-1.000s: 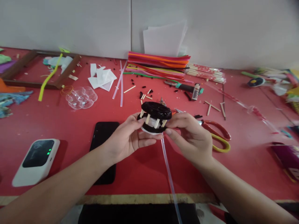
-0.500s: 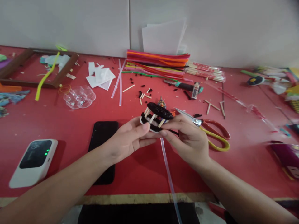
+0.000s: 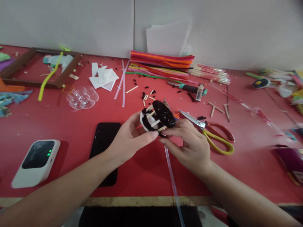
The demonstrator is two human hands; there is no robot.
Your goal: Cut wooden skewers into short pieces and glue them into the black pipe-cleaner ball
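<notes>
Between my two hands is a small handmade model [image 3: 163, 114]: a black disc joined by several short wooden sticks to a black-and-white base. It is tilted, with the disc facing up and to the right. My left hand [image 3: 133, 134] is closed on the base, thumb along its near edge. At the right side, my right hand [image 3: 189, 138] pinches the model's lower edge, its fingertips partly hidden. Below the hands a translucent glue stick [image 3: 172, 176] runs down past the table edge. Red-and-yellow scissors [image 3: 208, 130] lie just right of my right hand.
On the red table sit a black phone [image 3: 106, 135], a white device with green lights [image 3: 36, 164], a clear flower-shaped tray [image 3: 82, 98] and a brown frame [image 3: 21, 69]. Pipe cleaners [image 3: 161, 63], pliers [image 3: 189, 87] and stick scraps [image 3: 146, 97] lie behind the hands.
The model has been tipped, so its black disc now leans to the right and more of the white base shows. Both hands still hold it. The view has shifted slightly.
</notes>
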